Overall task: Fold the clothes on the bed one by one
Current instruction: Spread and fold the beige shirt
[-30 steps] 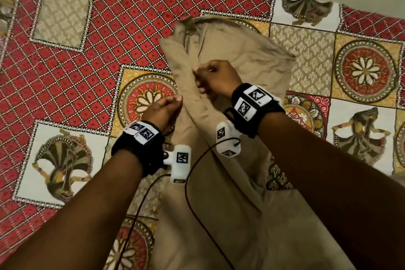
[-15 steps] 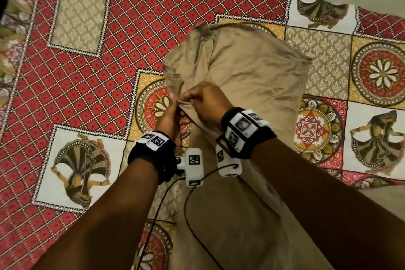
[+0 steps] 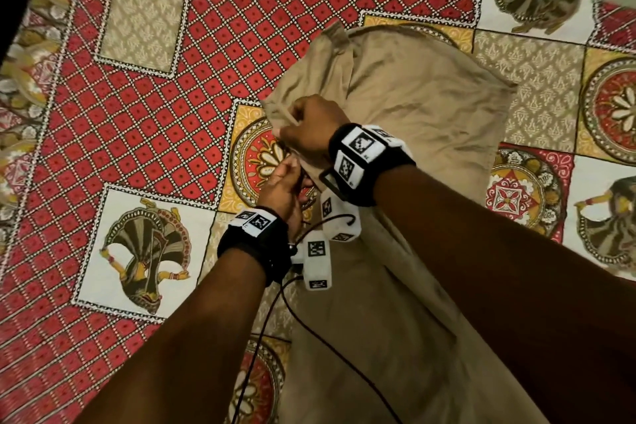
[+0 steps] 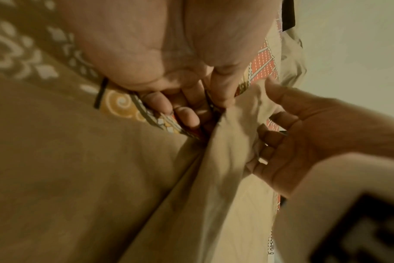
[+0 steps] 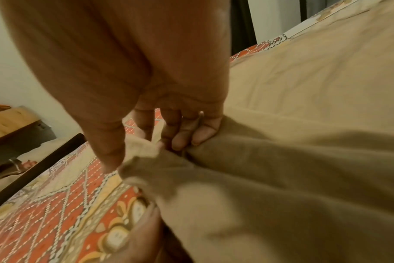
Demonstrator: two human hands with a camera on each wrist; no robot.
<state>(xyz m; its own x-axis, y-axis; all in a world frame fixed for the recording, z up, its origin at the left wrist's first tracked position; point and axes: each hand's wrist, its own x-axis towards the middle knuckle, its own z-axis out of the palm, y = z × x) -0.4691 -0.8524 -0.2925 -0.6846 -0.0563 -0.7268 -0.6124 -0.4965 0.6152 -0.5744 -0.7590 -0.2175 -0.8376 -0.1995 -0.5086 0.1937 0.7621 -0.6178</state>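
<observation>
A tan garment [image 3: 423, 120] lies spread on the bed, over a patterned bedspread [image 3: 144, 107] of red diamonds, floral medallions and dancer panels. It runs from the far middle of the bed toward the near right, where it passes under the person's forearms.

The right hand [image 3: 309, 129] sits at the garment's left edge, with its fingers [image 5: 198, 133] curled into the cloth and the thumb closing against them, so that a bunched fold is pinched up off the bedspread. The left hand [image 3: 282, 188] is just nearer, beside the same edge; in the left wrist view its fingers [image 4: 187, 115] are curled and pressed against the raised fold (whether they truly grip the cloth or only touch it is hard to tell through the blur).

Both wrists wear black bands with white marker blocks [image 3: 318, 262], and a thin black cable [image 3: 330, 348] trails from them across the near part of the garment.
</observation>
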